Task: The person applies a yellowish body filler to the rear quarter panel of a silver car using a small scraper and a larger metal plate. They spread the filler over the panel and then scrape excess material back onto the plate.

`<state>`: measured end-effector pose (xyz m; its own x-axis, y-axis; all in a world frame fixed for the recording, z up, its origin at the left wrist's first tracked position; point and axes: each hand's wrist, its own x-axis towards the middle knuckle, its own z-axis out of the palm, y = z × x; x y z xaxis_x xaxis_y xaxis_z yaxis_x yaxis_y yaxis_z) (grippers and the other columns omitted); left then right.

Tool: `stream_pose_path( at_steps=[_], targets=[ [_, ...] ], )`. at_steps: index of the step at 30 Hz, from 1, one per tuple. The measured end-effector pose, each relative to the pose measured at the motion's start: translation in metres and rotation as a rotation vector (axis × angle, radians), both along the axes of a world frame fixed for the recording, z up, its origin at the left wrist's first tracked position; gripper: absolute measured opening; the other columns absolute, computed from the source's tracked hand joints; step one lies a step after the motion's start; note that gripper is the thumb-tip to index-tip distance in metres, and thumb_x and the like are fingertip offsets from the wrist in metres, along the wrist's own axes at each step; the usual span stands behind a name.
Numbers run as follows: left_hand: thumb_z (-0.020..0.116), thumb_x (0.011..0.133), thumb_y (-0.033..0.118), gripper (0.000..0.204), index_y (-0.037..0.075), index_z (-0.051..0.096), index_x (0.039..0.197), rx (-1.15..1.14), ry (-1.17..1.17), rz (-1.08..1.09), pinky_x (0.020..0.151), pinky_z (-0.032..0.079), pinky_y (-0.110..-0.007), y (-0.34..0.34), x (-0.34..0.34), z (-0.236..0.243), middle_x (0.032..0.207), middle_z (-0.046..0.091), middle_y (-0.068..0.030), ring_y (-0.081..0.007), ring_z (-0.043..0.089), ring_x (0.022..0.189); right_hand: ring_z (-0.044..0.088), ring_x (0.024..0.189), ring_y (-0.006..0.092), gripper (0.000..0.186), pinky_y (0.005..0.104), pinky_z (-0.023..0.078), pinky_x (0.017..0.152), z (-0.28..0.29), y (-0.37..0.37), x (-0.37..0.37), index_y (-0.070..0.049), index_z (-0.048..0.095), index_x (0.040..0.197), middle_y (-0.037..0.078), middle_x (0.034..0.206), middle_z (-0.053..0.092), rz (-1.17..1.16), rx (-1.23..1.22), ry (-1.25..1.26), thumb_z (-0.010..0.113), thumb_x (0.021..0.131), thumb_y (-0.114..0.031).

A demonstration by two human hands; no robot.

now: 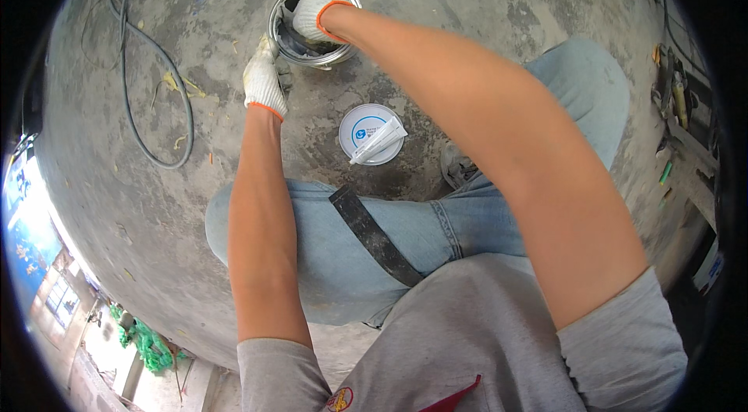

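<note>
A round metal can (318, 61) stands on the floor at the top, its mouth showing a dark inside with some dark grey stuff. My left hand (263, 78), in a white knit glove with an orange cuff, grips the can's near left rim. Down in the can's mouth is my right hand (312, 13), gloved the same way; its fingers are hidden, so whatever they hold cannot be seen. Nearer to me lies a round white lid (352, 122) with blue print, and a white tube (379, 141) rests slanting across it.
Grey, stained concrete floor spreads around. A grey cable (173, 61) loops at the left, close to yellowish scraps (181, 85). Across my bent thigh lies a black strip (375, 236). Assorted clutter (679, 96) lines the right edge; green netting (152, 346) sits at the lower left.
</note>
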<state>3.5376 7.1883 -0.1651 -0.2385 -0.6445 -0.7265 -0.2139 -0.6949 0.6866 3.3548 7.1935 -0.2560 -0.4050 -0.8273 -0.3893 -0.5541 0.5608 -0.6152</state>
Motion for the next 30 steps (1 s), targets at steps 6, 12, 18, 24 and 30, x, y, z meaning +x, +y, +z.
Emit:
stream_pose_path(
  at_steps=[6,12,18,24,30],
  targets=[
    [0.067,0.101,0.046,0.020,0.027,0.074,0.106,-0.004,0.052,-0.046,0.044,0.030,-0.028,-0.004,0.005,-0.005,0.062,0.048,0.0071,-0.0091,0.040,0.047,0.067,0.096,0.0308,0.034,0.0452,0.053,0.086,0.042,-0.003,-0.017,-0.008,0.076,0.118,0.011,0.121,0.075,0.327,0.250,0.041,0.063,0.093,-0.027],
    [0.068,0.101,0.047,0.022,0.027,0.074,0.105,-0.021,0.040,-0.064,0.044,0.027,-0.027,-0.012,0.005,-0.001,0.061,0.047,0.0074,-0.0086,0.039,0.046,0.064,0.108,0.0289,0.039,0.0432,0.052,0.093,0.092,-0.002,-0.016,-0.009,0.071,0.127,0.009,0.132,0.069,0.546,0.304,0.015,0.062,0.095,-0.028],
    [0.067,0.103,0.042,0.020,0.024,0.073,0.098,-0.079,0.003,-0.125,0.043,0.026,-0.026,-0.027,0.005,-0.002,0.061,0.049,0.0065,-0.0080,0.038,0.045,0.061,0.121,0.0271,0.045,0.0411,0.050,0.099,0.117,0.002,-0.007,-0.011,0.066,0.137,0.007,0.143,0.064,0.659,0.341,-0.003,0.061,0.096,-0.030],
    [0.066,0.103,0.039,0.021,0.021,0.076,0.099,-0.121,-0.076,-0.257,0.044,0.029,-0.028,-0.047,0.008,0.006,0.063,0.051,0.0061,-0.0085,0.040,0.047,0.058,0.134,0.0252,0.052,0.0391,0.048,0.106,0.089,-0.018,-0.002,-0.013,0.061,0.147,0.005,0.154,0.058,0.751,0.418,0.001,0.060,0.098,-0.031],
    [0.070,0.100,0.044,0.031,0.017,0.070,0.085,-0.254,-0.105,-0.182,0.045,0.034,-0.029,-0.048,0.006,0.010,0.065,0.055,0.0039,-0.0110,0.044,0.048,0.059,0.130,0.0252,0.051,0.0413,0.050,0.102,0.062,-0.020,0.013,-0.016,0.066,0.140,0.006,0.147,0.061,0.818,0.185,0.165,0.067,0.092,-0.034]
  ],
)
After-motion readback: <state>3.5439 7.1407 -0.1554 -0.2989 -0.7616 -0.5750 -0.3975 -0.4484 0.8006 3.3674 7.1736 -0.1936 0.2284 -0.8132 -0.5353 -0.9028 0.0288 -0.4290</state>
